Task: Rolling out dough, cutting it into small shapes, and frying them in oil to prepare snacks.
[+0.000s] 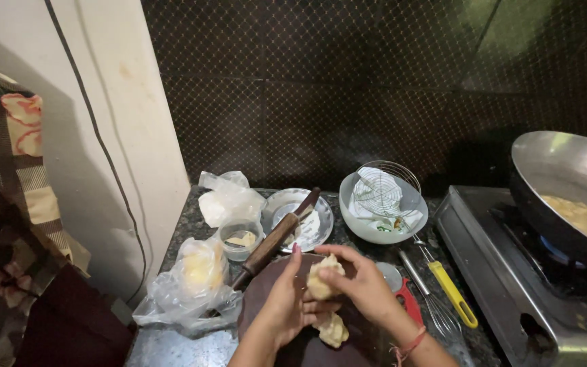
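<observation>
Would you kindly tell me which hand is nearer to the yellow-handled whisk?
Right. The right hand holds the dough piece just left of the whisk; the left hand sits farther left, beyond the dough.

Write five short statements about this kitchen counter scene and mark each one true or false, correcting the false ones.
1. Both hands, left hand and right hand, hold a piece of dough. True.
2. The rolling pin lies on the stove. False: it leans across the steel plate and the round board.
3. The whisk has a yellow handle. True.
4. The wok is empty. False: it holds something pale yellowish.
5. A second dough piece lies on the board. True.
</observation>
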